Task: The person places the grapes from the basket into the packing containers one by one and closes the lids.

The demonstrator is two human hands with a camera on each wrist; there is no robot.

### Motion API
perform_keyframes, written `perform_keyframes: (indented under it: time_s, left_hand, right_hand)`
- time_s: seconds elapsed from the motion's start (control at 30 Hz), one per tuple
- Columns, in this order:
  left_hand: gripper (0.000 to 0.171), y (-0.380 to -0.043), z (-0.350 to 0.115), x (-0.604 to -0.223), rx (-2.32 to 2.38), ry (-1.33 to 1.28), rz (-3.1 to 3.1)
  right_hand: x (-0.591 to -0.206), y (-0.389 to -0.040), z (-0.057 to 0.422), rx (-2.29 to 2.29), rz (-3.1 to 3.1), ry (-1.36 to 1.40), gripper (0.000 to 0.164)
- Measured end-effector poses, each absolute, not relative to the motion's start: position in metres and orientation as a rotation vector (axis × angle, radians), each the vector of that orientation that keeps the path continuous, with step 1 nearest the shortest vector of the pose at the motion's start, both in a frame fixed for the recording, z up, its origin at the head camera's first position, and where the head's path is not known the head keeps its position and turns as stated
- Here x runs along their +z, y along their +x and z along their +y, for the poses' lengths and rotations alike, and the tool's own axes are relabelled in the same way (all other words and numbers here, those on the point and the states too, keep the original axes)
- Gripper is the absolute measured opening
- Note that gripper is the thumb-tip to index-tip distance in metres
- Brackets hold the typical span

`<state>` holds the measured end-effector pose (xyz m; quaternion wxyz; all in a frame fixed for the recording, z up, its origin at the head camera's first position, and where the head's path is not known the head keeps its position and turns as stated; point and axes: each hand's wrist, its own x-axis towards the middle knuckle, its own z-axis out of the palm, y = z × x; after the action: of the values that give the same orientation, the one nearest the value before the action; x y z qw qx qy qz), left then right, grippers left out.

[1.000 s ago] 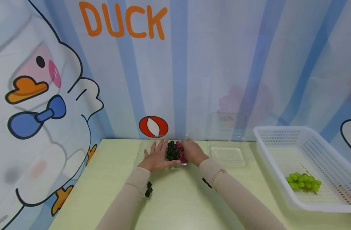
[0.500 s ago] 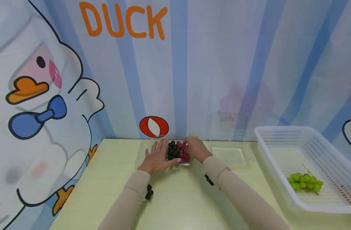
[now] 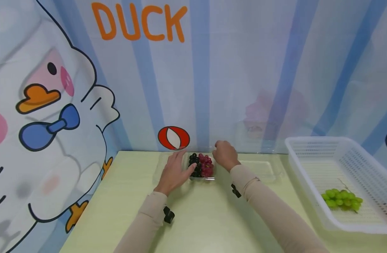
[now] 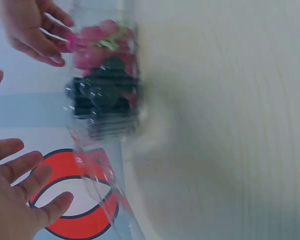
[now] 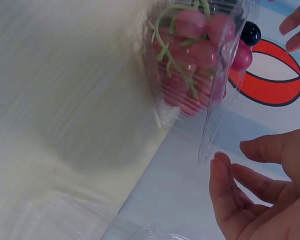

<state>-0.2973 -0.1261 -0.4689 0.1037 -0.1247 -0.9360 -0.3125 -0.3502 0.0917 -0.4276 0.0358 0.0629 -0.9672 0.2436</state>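
Observation:
A clear plastic clamshell box (image 3: pixel 210 179) stands at the back of the table. Inside it, black grapes (image 3: pixel 194 160) fill the left part and red grapes (image 3: pixel 207 167) with green stems the right. Its see-through lid (image 4: pixel 97 172) lies folded out to the left. My left hand (image 3: pixel 174 173), fingers spread, is over the lid side, thumb close by the black grapes in the head view. At the box's back right corner is my right hand (image 3: pixel 226 154). In the right wrist view its fingers are loosely bent with a gap to the thumb, fingertips right beside the rim, holding nothing.
A second clear clamshell box (image 3: pixel 257 168) with its lid raised stands right of the first. Further right, a white plastic basket (image 3: pixel 310 196) holds a bunch of green grapes (image 3: pixel 342 199). A printed duck curtain (image 3: pixel 238 70) hangs behind the table's back edge.
My right hand has come off the red grapes and moved right to the box's back corner. My left hand has drawn back from the black grapes. The head view has shifted slightly.

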Motion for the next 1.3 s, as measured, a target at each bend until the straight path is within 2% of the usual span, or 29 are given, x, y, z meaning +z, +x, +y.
perform_keyframes:
  time_s: [0.23, 0.37, 0.47, 0.63, 0.87, 1.3]
  left_hand:
    - [0.066, -0.284, -0.12, -0.46, -1.339, -0.227, -2.608]
    - [0.055, -0.273, -0.12, -0.458, -1.537, -0.119, -2.498]
    - [0.046, -0.263, -0.12, -0.458, -1.646, 0.005, -2.431]
    - [0.034, -0.252, -0.122, -0.459, -1.865, 0.246, -2.317]
    - [0.033, -0.245, -0.127, -0.46, -2.185, 0.436, -2.147]
    - [0.038, -0.238, -0.14, -0.483, -2.574, 0.527, -1.867]
  right_hand:
    - [-0.426, -0.36, 0.1, 0.687, -3.004, 0.148, 0.033]
    - [-0.427, -0.364, 0.1, 0.662, -3.032, 0.105, 0.024]
    - [-0.43, -0.368, 0.1, 0.661, -3.056, 0.07, 0.02]
    - [-0.435, -0.373, 0.099, 0.678, -3.083, 0.037, 0.023]
    - [-0.437, -0.379, 0.098, 0.712, -3.09, 0.02, 0.033]
    - [-0.447, -0.389, 0.095, 0.82, -3.073, 0.023, 0.031]
